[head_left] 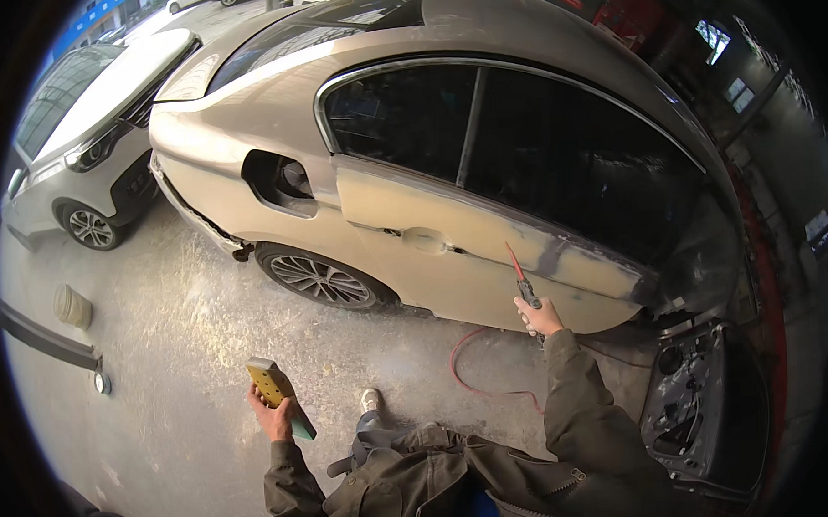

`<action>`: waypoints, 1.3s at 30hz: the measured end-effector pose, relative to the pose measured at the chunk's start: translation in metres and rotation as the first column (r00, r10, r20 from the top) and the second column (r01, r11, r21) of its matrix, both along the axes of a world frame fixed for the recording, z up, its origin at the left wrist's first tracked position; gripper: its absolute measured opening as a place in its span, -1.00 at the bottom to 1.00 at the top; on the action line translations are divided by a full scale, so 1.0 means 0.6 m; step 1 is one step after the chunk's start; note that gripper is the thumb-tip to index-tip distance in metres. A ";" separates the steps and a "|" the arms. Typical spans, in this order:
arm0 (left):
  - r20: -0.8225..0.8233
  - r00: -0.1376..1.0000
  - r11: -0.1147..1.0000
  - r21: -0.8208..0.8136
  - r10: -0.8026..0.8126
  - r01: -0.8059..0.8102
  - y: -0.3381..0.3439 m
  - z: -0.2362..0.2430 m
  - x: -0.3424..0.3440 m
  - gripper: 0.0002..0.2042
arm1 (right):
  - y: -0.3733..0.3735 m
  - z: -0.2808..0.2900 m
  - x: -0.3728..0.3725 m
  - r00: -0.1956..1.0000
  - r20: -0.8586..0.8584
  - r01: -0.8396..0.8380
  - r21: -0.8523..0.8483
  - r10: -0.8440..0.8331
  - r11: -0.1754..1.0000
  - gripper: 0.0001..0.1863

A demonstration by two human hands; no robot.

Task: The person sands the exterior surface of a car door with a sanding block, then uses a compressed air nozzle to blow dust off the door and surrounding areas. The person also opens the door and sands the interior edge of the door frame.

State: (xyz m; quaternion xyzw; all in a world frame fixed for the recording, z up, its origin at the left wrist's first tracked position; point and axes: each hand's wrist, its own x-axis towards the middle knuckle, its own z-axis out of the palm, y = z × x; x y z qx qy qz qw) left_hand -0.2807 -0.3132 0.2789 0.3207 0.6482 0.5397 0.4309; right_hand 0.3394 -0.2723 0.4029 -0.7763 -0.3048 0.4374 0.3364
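Note:
In my left hand (272,415) is a sanding block (274,387) with a yellow face dotted with holes and a green edge; my fingers wrap round its side, away from the car. My right hand (541,317) grips an air blow gun (526,293), its long red nozzle pointing up at the car's rear door. That door (412,199) has broad matte, cream-coloured patches with some darker, greyish spots. The gun's tip appears in front of the door's lower part; whether it touches the panel I cannot tell.
A red hose (473,387) curls over the dusty floor (198,330). A detached door panel (702,412) leans at the right. The car's fuel-filler opening (282,183) is uncovered. A white car (108,105) stands at the left, near a bucket (72,307).

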 end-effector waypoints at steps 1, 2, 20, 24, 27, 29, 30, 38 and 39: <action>-0.002 1.000 1.000 -0.013 -0.024 0.024 0.007 -0.007 0.000 -0.12 | -0.041 -0.011 0.052 0.992 0.010 0.122 0.045 -0.123 0.991 -0.56; -0.019 0.998 0.998 0.002 -0.067 0.067 0.014 -0.013 0.001 -0.11 | -0.082 -0.022 0.098 0.948 -0.017 0.319 0.020 -0.319 0.947 -0.56; -0.193 0.695 0.689 0.106 -0.693 0.717 0.212 0.068 0.346 -0.06 | -0.302 -0.211 -0.123 0.948 0.318 0.103 -0.251 -0.019 0.962 -0.43; -0.190 0.694 0.691 0.093 -0.694 0.717 0.136 0.085 0.470 -0.03 | -0.441 -0.255 0.095 0.908 0.338 0.373 -0.375 -0.250 0.849 -0.36; -0.139 0.739 0.743 0.026 -0.660 0.669 0.044 0.082 0.565 -0.04 | -0.549 -0.274 0.260 0.842 0.298 0.538 -0.403 -0.450 0.741 -0.31; -0.118 0.712 0.717 0.007 -0.692 0.697 -0.013 0.082 0.621 -0.05 | -0.599 -0.269 0.350 0.825 0.328 0.558 -0.349 -0.460 0.753 -0.30; -0.133 0.694 0.698 0.026 -0.707 0.716 -0.042 0.085 0.646 -0.07 | -0.615 -0.262 0.386 0.828 0.194 0.561 -0.292 -0.527 0.774 -0.38; -0.170 0.661 0.669 0.011 -0.731 0.743 -0.122 0.135 0.775 -0.10 | -0.564 -0.135 0.523 0.884 -0.070 0.466 0.042 -0.462 0.884 -0.44; -0.190 0.664 0.672 0.027 -0.724 0.740 -0.120 0.140 0.785 -0.10 | -0.548 -0.110 0.529 0.905 -0.017 0.426 0.044 -0.426 0.904 -0.43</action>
